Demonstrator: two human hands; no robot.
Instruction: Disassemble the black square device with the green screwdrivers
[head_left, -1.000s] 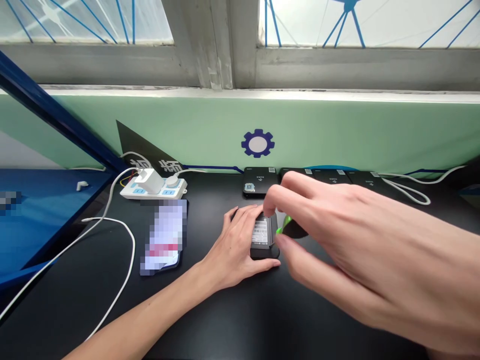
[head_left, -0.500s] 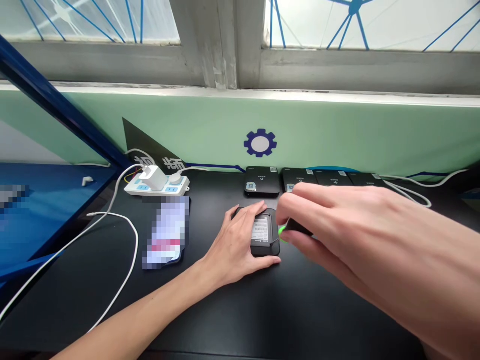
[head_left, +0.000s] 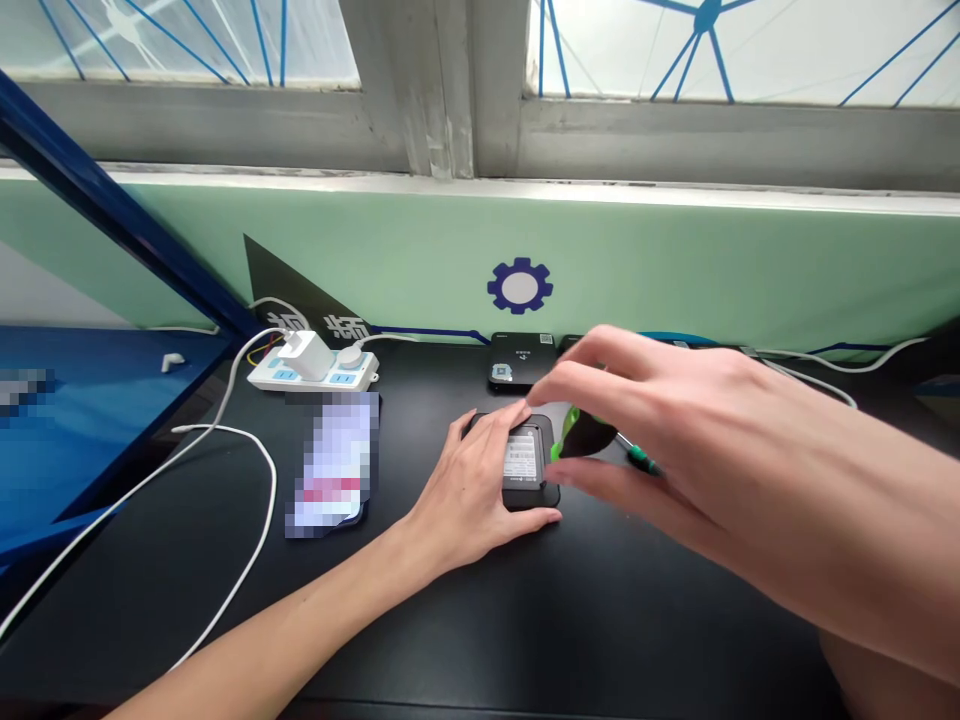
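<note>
Two hands meet over one small black box (head_left: 534, 490), which lies on the counter (head_left: 465, 640) in the middle of the scene, with a white label (head_left: 520, 458) facing up. The left hand (head_left: 472, 475) is clamped across it, fingers over the left and far part, thumb along the near edge. The right hand (head_left: 679, 430) is curled around a black-and-green tool (head_left: 587, 435), fingers above and thumb below, at the right end of the box.

To do this step well, I would say the box should be pressed flat, with even force, so that it cannot turn or slide on the smooth counter. The tool calls for a firm but light grip and a calm wrist; its working end could slip, so the left fingers are better placed away from its line.

This working end I cannot see, so whether it touches the box I cannot tell. A green-tipped item (head_left: 643, 460) with thin metal shaft is partly covered by the right hand, which also hides most of the far boxes, right of the far black box (head_left: 520, 362). The label's text is too small to read.
</note>
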